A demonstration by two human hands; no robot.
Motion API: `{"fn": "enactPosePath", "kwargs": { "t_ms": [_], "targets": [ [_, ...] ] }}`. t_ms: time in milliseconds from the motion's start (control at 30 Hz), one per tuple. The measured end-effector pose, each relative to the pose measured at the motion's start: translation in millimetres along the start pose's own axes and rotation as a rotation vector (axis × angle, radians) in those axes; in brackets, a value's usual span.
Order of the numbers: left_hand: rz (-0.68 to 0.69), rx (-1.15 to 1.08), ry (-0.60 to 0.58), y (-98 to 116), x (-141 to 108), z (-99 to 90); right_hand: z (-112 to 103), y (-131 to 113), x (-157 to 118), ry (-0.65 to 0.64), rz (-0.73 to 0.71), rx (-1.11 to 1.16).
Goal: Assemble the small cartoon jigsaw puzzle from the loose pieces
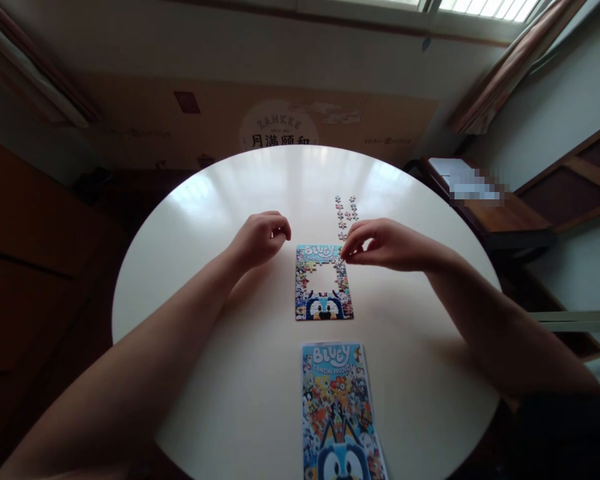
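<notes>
A jigsaw puzzle (325,309) lies flat in the middle of the white round table (245,380). Its border is joined around an open gap showing white, with "Bluey" lettering at the top and a blue dog's face at the bottom. At its upper right edge my right hand (383,245) pinches a small puzzle piece (342,261), mostly covered by the fingertips. My left hand (264,238) hovers just left of the puzzle's top corner, fingers curled in; whether anything is inside is hidden. Loose puzzle pieces (339,215) lie in short columns beyond the right hand.
Nearer to me lies a printed picture sheet (336,400) with the same Bluey design, running out of the bottom of the view. Past the table's far edge is a tan printed panel (210,120) against the wall. A wooden bench (530,213) stands at the right.
</notes>
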State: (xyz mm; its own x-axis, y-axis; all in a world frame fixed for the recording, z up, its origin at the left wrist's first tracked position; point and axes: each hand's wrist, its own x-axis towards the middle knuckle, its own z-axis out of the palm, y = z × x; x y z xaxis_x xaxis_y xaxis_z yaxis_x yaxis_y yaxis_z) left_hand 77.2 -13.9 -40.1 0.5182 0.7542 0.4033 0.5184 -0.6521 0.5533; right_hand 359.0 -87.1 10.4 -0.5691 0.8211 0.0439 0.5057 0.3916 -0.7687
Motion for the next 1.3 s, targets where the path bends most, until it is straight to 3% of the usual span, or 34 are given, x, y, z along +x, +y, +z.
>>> {"fn": "enactPosePath", "kwargs": {
  "t_ms": [100, 233, 400, 633, 1300],
  "targets": [
    [0.099, 0.019, -0.156, 8, -1, -4.1, 22, -14, 3, -0.103, 0.013, 0.11],
    [0.157, 0.051, -0.37, 17, -2, -8.8, 37, -15, 9, -0.222, 0.097, 0.145],
    [0.134, 0.092, -0.482, 20, -2, -10.8, 43, -6, 13, -0.236, 0.167, 0.091],
    [0.111, 0.109, -0.498, 13, -1, -9.6, 50, -5, 14, -0.188, 0.242, 0.081],
    [0.082, 0.1, -0.455, 9, -1, -9.0, 55, -14, 16, -0.105, 0.129, -0.206]
  ]
}}
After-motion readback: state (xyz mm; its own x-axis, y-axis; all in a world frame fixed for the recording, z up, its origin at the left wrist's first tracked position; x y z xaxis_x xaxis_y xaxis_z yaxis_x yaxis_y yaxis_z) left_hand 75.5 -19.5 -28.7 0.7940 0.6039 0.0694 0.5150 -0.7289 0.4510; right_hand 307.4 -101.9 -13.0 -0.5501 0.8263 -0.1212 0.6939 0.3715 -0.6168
